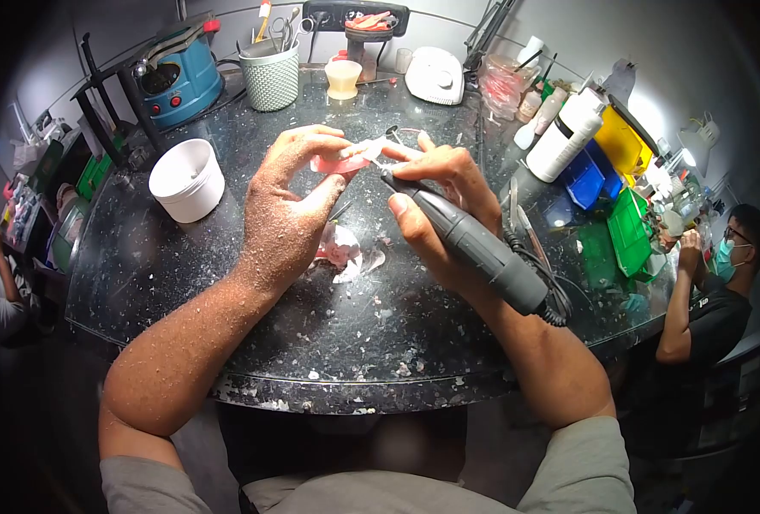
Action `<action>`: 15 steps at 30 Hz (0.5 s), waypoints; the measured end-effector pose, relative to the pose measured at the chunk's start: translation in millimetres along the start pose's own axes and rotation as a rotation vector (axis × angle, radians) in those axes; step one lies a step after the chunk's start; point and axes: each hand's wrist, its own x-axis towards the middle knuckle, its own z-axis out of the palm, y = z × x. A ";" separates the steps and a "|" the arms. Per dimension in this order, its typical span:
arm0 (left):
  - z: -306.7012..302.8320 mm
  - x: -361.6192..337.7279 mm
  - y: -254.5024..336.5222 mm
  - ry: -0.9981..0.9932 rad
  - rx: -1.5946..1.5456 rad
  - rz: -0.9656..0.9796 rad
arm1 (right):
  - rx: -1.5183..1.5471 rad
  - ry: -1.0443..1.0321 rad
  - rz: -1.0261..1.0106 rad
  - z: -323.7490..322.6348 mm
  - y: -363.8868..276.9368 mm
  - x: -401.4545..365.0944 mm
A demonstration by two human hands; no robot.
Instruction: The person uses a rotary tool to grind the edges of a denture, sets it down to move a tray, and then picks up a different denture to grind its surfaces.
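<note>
My left hand [290,193], dusted with pale shavings, pinches a small pink piece [341,164] above the dark speckled table [311,343]. In my right hand [448,193] is a black rotary handpiece [482,248], its tip pointing up and left towards the pink piece. Glare hides whether the tip touches it. A coiled black cord [553,300] hangs by the handpiece's rear end. Below my hands, a pink and white piece [340,253] lies on the table among white fragments.
A white tub [187,182] stands at the left, with a blue machine [177,81] behind it. At the back are a tool cup [271,79] and a cream cup [343,79]. White bottle [566,135] and coloured bins [626,231] stand right. People sit at both sides.
</note>
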 end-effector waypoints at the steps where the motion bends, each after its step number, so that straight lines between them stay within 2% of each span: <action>1: -0.2 -0.1 0.3 0.001 0.000 0.000 | 0.015 0.029 0.013 0.6 0.3 -0.3; 2: -0.3 -0.1 1.0 -0.003 0.006 -0.010 | 0.015 0.028 0.012 -0.7 -0.2 0.1; 4: 0.0 0.1 1.1 -0.009 0.011 -0.019 | -0.002 -0.118 -0.021 -4.8 -1.8 0.9; 8: 0.1 -0.3 1.9 0.005 -0.012 -0.025 | 0.048 -0.078 0.033 -2.9 -0.5 -1.6; 13: 0.4 -0.1 2.9 0.011 -0.021 -0.040 | -0.028 -0.126 -0.062 -4.5 0.1 -0.5; 15: 0.8 -0.2 6.9 0.008 -0.001 -0.058 | 0.002 -0.107 -0.020 -3.2 -1.2 -0.7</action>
